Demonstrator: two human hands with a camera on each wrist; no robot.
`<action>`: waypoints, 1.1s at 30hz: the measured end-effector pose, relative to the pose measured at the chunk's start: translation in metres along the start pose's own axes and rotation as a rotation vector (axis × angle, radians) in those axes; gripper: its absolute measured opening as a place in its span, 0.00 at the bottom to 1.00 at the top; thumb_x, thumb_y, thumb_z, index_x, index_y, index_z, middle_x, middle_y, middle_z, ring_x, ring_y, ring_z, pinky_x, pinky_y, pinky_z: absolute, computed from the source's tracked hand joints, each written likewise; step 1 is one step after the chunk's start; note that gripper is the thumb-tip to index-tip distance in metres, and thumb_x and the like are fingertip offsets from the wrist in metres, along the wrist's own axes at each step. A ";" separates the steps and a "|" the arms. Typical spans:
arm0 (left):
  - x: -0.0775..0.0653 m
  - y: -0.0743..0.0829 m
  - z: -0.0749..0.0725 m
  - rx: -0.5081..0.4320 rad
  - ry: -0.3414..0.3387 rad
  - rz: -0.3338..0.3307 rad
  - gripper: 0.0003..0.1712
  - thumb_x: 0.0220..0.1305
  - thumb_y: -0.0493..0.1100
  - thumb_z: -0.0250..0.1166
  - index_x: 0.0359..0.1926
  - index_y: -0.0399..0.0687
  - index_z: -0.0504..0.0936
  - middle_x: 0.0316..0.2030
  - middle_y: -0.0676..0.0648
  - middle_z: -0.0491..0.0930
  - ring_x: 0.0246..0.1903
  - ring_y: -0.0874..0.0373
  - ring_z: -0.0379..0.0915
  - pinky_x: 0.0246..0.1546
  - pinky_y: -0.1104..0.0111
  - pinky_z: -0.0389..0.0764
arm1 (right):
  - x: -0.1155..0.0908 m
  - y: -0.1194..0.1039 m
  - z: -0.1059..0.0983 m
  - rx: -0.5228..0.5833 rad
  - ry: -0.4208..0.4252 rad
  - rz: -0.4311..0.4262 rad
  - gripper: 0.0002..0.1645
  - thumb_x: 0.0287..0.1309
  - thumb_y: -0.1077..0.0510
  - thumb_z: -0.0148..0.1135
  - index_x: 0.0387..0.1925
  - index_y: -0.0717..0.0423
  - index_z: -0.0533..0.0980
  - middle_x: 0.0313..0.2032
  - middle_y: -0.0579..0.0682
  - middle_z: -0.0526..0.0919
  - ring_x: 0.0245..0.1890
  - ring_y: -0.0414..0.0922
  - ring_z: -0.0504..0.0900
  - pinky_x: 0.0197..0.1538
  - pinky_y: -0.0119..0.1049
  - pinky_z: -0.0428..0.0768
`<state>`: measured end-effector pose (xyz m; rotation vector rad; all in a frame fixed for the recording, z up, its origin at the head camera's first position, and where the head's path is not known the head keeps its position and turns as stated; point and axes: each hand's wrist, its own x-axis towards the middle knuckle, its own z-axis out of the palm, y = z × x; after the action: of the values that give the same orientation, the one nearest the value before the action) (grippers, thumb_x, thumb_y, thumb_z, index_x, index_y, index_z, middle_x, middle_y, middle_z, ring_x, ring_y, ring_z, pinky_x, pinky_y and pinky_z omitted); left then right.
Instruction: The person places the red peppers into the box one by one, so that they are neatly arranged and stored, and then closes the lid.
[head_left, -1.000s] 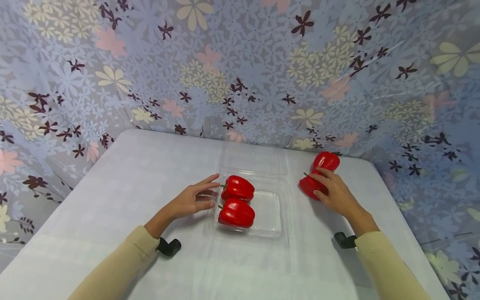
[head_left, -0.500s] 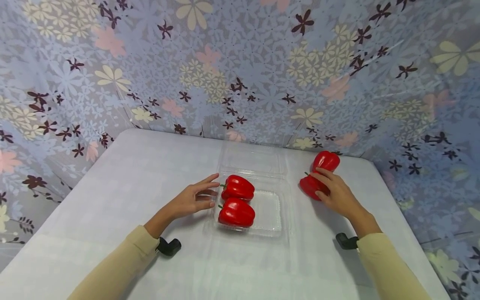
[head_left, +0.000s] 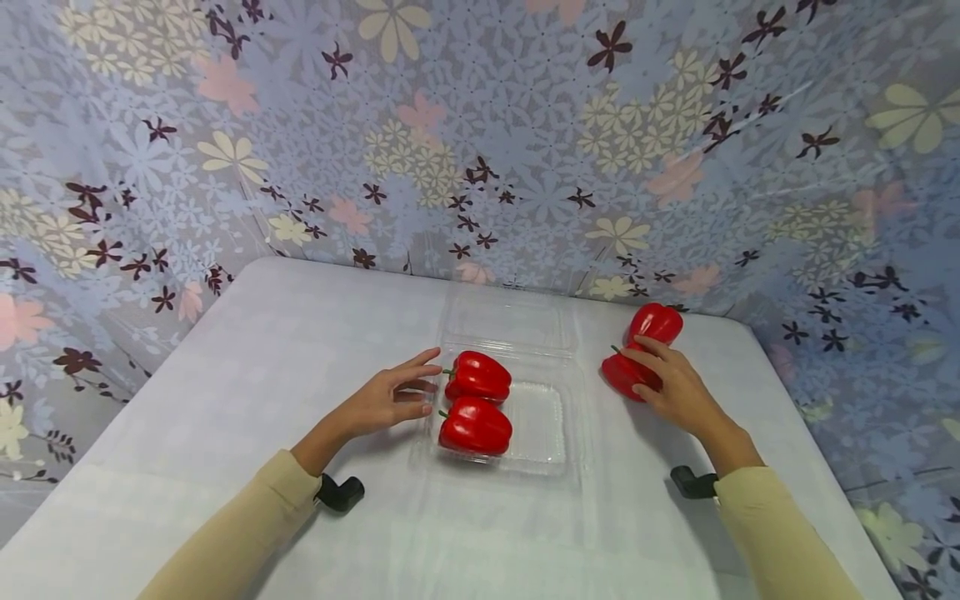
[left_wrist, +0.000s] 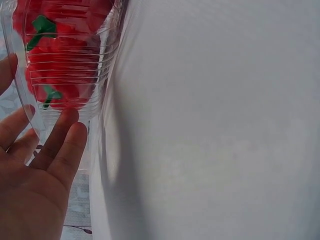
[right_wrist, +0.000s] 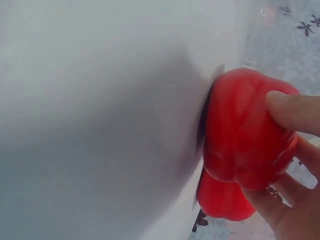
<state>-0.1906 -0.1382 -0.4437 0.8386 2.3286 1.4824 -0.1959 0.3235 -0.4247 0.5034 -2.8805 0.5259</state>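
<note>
Grip barely differs from a second ago: I watch the right hand (head_left: 681, 392) keep its fingers curled round the nearer loose pepper (head_left: 624, 373), beside another loose pepper (head_left: 657, 322), both outside on the surface (head_left: 322, 333); the open clear container (head_left: 538, 423) holds two red peppers (head_left: 476, 427) along its left, where the left hand (head_left: 378, 403), fingers loosely spread, grasps nothing

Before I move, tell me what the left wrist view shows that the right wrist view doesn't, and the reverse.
Only the left wrist view: the left hand, fingers extended beside the ribbed clear container, and the two boxed peppers inside it, with green stems.

Only the right wrist view: the right hand, thumb and fingers around a loose red pepper, with a second loose pepper partly hidden behind it.

Both: red peppers, a white surface and part of the floral backdrop.
</note>
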 end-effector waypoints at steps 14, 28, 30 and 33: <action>-0.004 -0.001 -0.002 -0.003 0.002 0.004 0.36 0.63 0.38 0.66 0.71 0.37 0.66 0.78 0.40 0.52 0.62 0.39 0.74 0.63 0.49 0.77 | -0.025 -0.009 -0.006 0.075 0.103 -0.094 0.38 0.45 0.74 0.72 0.62 0.57 0.74 0.67 0.65 0.67 0.63 0.67 0.67 0.51 0.70 0.79; -0.003 0.001 -0.001 0.004 0.000 0.000 0.36 0.63 0.40 0.66 0.71 0.39 0.67 0.78 0.41 0.52 0.63 0.39 0.74 0.63 0.49 0.77 | -0.064 -0.032 -0.026 0.057 0.136 -0.108 0.44 0.39 0.75 0.75 0.63 0.53 0.75 0.67 0.62 0.68 0.62 0.61 0.69 0.44 0.54 0.88; -0.002 0.002 -0.001 0.003 -0.001 -0.001 0.36 0.63 0.40 0.66 0.71 0.39 0.67 0.78 0.41 0.52 0.63 0.40 0.74 0.63 0.49 0.77 | -0.067 -0.032 -0.026 0.068 0.131 -0.108 0.45 0.39 0.75 0.74 0.63 0.53 0.74 0.67 0.63 0.68 0.61 0.62 0.68 0.44 0.61 0.85; -0.001 0.001 -0.001 0.004 -0.005 -0.001 0.36 0.63 0.40 0.66 0.71 0.39 0.67 0.78 0.41 0.52 0.63 0.40 0.74 0.63 0.49 0.77 | -0.069 -0.033 -0.027 0.062 0.135 -0.103 0.45 0.38 0.76 0.74 0.63 0.54 0.74 0.67 0.63 0.68 0.61 0.62 0.68 0.43 0.59 0.86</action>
<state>-0.1895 -0.1393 -0.4422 0.8414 2.3283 1.4739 -0.1173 0.3245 -0.4048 0.5982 -2.7015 0.6094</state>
